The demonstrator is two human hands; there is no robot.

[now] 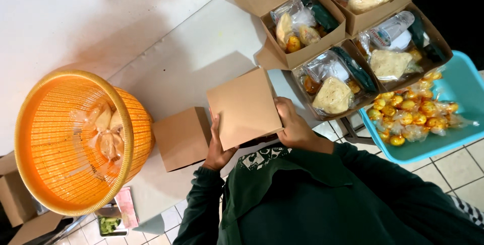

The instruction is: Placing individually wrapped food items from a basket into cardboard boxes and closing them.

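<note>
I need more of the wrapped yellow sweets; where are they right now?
In the head view, the sweets fill a turquoise tub at the right edge, just right of the open food boxes.

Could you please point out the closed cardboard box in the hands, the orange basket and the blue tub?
closed cardboard box (245,107): head view, lid centre.
orange basket (132,139): head view, right rim.
blue tub (461,81): head view, bare inner wall.
</note>
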